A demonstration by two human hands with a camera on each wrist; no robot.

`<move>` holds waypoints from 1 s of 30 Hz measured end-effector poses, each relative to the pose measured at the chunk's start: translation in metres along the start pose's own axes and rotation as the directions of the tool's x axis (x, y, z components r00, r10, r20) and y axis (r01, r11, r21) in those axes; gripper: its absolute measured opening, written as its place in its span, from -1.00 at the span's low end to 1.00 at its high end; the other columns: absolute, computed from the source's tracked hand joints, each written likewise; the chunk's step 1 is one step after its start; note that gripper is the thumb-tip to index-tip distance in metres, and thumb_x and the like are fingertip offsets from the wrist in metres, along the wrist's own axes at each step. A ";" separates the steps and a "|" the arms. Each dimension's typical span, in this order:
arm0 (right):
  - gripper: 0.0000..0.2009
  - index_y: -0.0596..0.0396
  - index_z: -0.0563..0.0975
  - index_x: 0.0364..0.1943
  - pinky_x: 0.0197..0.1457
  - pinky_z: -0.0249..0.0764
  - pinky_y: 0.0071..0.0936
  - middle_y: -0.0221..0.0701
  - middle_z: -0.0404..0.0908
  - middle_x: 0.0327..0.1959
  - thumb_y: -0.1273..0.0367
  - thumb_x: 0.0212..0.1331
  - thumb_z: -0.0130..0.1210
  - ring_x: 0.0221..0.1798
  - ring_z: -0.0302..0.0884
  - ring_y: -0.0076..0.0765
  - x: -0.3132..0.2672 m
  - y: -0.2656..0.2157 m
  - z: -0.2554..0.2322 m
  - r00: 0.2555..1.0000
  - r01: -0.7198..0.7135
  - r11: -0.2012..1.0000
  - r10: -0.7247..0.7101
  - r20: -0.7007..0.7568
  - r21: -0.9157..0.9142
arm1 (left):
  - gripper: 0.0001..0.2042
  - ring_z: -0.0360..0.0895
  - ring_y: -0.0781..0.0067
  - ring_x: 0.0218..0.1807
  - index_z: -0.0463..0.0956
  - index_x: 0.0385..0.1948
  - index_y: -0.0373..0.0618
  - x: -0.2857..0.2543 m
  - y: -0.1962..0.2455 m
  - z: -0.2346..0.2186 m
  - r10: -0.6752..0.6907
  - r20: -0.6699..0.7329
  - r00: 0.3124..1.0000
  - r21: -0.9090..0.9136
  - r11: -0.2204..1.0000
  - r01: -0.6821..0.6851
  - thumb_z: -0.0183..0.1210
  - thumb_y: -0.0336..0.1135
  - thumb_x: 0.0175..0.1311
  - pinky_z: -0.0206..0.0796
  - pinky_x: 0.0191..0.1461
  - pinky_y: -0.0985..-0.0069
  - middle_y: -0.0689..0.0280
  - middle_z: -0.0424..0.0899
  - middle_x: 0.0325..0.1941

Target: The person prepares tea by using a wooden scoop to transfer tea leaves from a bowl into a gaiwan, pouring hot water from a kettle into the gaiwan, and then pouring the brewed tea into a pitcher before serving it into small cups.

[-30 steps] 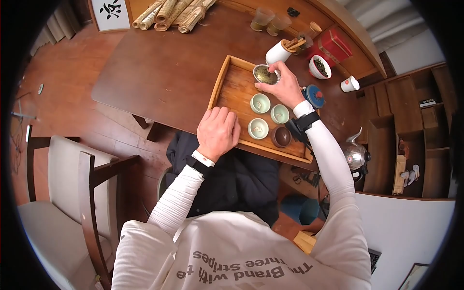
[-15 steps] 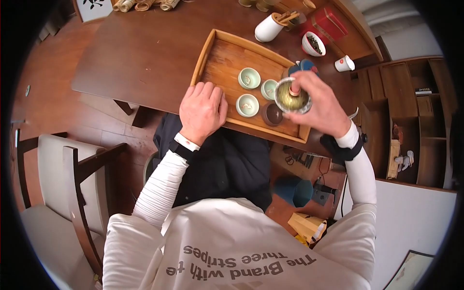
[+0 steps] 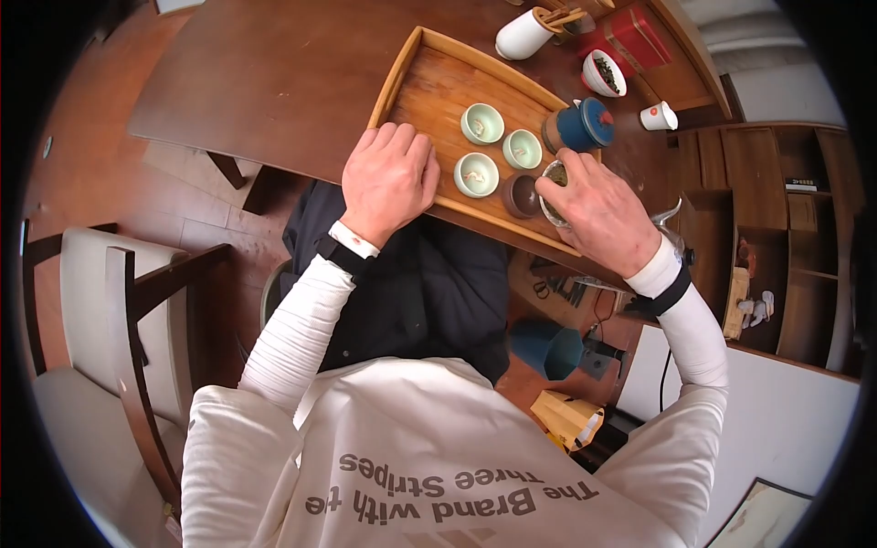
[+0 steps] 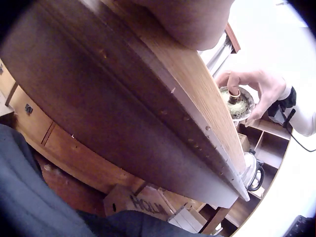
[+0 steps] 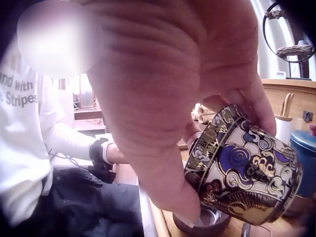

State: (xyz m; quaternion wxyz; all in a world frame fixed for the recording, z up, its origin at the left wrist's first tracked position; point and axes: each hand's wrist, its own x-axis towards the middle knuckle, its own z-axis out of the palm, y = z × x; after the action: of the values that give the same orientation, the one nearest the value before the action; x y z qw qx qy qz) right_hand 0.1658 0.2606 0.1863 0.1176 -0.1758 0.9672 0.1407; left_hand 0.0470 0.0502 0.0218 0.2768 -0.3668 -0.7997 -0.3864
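Note:
My right hand (image 3: pixel 598 205) grips a lidded gaiwan (image 5: pixel 252 170) patterned in gold, purple and white, with a finger on the lid's knob. In the right wrist view the gaiwan is tipped, low over a dark brown cup (image 5: pixel 213 226) at the wooden tray's front right. Most of it is hidden by the hand in the head view. Three pale green cups (image 3: pixel 481 124) stand on the tray (image 3: pixel 438 78) beside the brown one. My left hand (image 3: pixel 388 173) rests at the tray's front left edge, fingers loosely curled, holding nothing.
Just behind the right hand stands a blue teapot (image 3: pixel 585 125). Farther back are a bowl of tea leaves (image 3: pixel 604 73), a white tool holder (image 3: pixel 523 35), a red tin (image 3: pixel 635 36) and a paper cup (image 3: pixel 659 116). A metal kettle (image 3: pixel 671 233) is at the right.
The right hand has carried the gaiwan from the tray's back toward the front right and tipped it beside the brown cup. The left hand stays at the tray's edge; the head view has shifted.

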 end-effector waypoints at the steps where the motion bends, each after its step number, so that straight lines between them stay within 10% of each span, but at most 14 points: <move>1: -0.48 0.07 0.47 -0.13 0.11 0.54 -0.17 -0.04 0.46 0.07 0.51 -0.29 0.44 0.02 0.53 0.01 0.002 -0.001 -0.001 1.000 0.007 1.000 -0.007 0.002 -0.001 | -0.91 0.48 0.22 -0.35 0.51 -0.50 -0.11 0.000 0.000 0.000 0.004 -0.009 1.000 -0.008 1.000 -0.004 0.28 -0.44 0.10 0.34 -0.22 0.34 0.26 0.47 -0.46; 6: -0.88 0.02 0.48 -0.34 -0.14 0.46 -0.27 -0.26 0.44 -0.34 0.48 0.02 0.15 -0.23 0.49 -0.16 0.013 -0.009 -0.005 0.994 0.098 0.988 -0.103 -0.037 -0.116 | -0.89 0.48 0.23 -0.35 0.50 -0.51 -0.10 -0.001 -0.002 -0.001 0.003 -0.003 1.000 -0.004 1.000 -0.003 0.28 -0.44 0.10 0.34 -0.22 0.35 0.26 0.46 -0.47; 15: -0.92 0.03 0.53 -0.31 -0.17 0.50 -0.29 -0.26 0.49 -0.36 0.44 0.09 0.13 -0.23 0.58 -0.16 0.045 -0.040 -0.034 0.976 0.191 0.972 -0.203 -0.079 -0.138 | -0.89 0.48 0.26 -0.35 0.49 -0.52 -0.08 -0.003 -0.003 0.001 -0.004 -0.041 0.999 -0.025 1.000 0.003 0.27 -0.41 0.09 0.35 -0.21 0.38 0.28 0.45 -0.47; 30: -0.50 0.09 0.53 -0.12 -0.14 0.63 -0.09 -0.10 0.60 -0.28 0.39 -0.27 0.45 -0.15 0.66 0.10 0.124 0.010 -0.027 0.994 0.106 0.982 -0.098 0.053 -0.158 | -0.89 0.49 0.27 -0.33 0.50 -0.53 -0.08 -0.006 -0.006 0.000 -0.015 -0.047 0.999 -0.039 0.999 0.014 0.28 -0.40 0.04 0.35 -0.19 0.39 0.29 0.45 -0.47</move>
State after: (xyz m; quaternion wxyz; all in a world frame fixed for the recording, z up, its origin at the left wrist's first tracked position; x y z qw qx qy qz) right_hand 0.0445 0.2231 0.1794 0.1321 -0.2308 0.9396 0.2156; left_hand 0.0458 0.0459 0.0151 0.2857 -0.3571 -0.7880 -0.4123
